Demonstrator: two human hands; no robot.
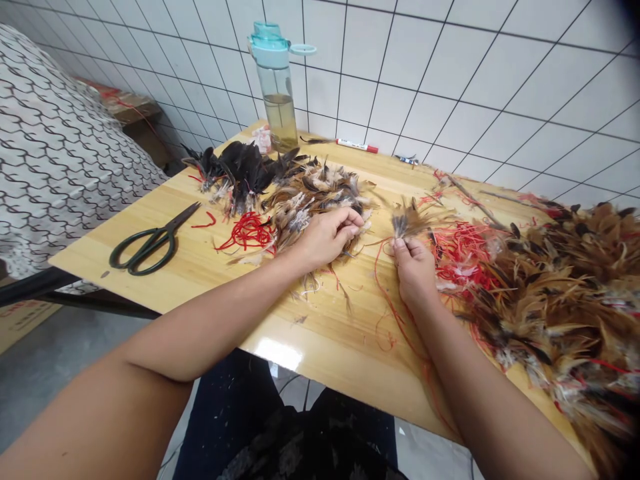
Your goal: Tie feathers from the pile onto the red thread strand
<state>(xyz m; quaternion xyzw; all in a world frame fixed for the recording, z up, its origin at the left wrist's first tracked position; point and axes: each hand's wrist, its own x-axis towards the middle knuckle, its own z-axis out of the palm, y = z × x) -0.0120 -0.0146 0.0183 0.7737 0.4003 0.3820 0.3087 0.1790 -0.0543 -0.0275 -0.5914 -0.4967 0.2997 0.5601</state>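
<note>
My right hand point(416, 268) pinches the base of a small bundle of brown and grey feathers point(407, 219), tips pointing up and away. A thin red string point(377, 270) hangs beside that hand and trails down the wooden table point(325, 353). My left hand point(331, 235) hovers over or rests at the near right side of a pile of loose brown feathers point(320, 183); its thumb and fingers are pinched together. Something pale shows at its fingertips, too small to make out. Left of that pile lie red string pieces point(250, 231) and black feather bundles point(245, 167).
Dark-handled scissors point(150, 243) lie at the table's left. At the back stand a teal-lidded bottle point(276, 87) and a red-capped marker point(357, 145) lying flat. Tied brown feather bundles point(565, 280) heap on the right beside tangled red string point(463, 253). A tiled wall point(415, 73) borders the back.
</note>
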